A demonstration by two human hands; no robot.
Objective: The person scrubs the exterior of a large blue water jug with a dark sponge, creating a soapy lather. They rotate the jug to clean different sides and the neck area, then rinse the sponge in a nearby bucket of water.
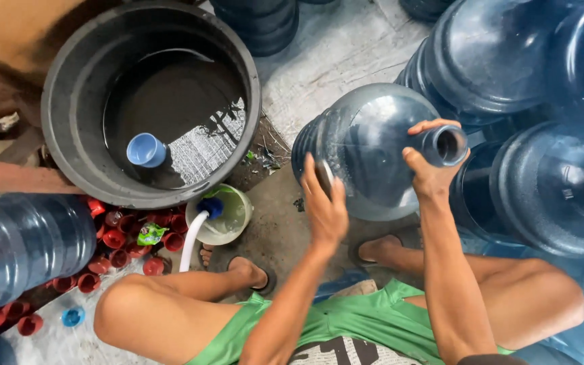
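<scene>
Gripping a blue water jug (373,145) with both hands (324,206) (428,165).

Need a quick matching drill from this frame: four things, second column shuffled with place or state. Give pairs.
1 big blue jug
2 small blue cup
3 red caps
4 white hose

A floating in the black tub
B heaped on the floor
C tilted, gripped by left hand and right hand
D running into the pale bucket

Pairs: 1-C, 2-A, 3-B, 4-D
</scene>
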